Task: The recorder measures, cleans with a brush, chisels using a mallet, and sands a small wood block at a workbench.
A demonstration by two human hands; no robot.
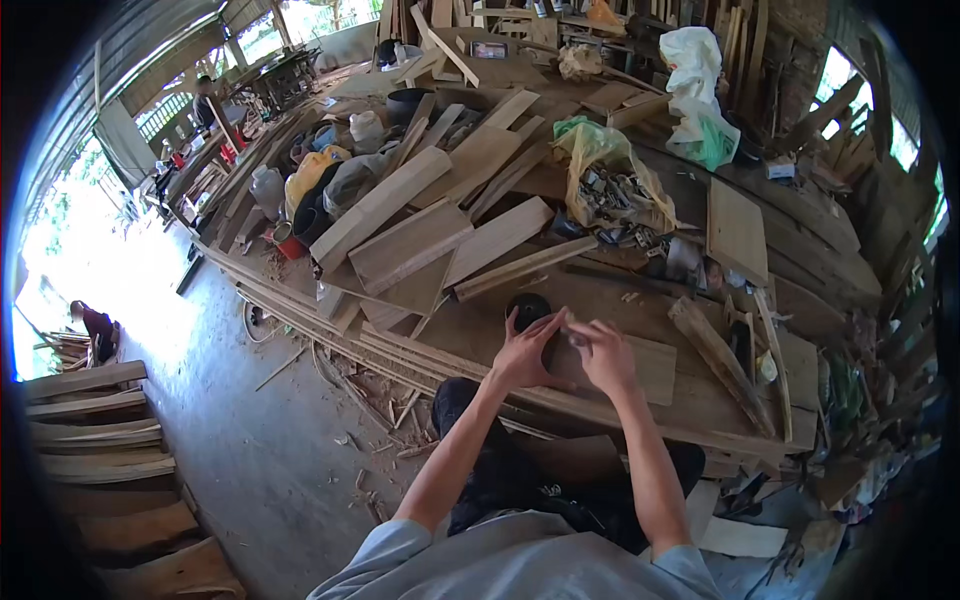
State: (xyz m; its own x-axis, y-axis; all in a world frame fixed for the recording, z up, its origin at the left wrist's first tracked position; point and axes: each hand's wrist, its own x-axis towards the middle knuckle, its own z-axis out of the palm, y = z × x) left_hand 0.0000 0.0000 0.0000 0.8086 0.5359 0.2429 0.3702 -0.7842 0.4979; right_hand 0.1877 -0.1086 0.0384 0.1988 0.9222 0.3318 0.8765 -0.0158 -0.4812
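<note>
Through the head view I see the left hand (525, 357) and right hand (606, 364) brought together, fingertips almost meeting, over a pale board (648, 372) lying flat near the front edge of the bench (655, 325), presumably for a level surface within easy reach. The fingers are bent inward, perhaps for close control; I can't tell whether either hand's are clamped on something small between them. A black round object (528, 307) sits just beyond the left hand, seemingly for handiness.
</note>
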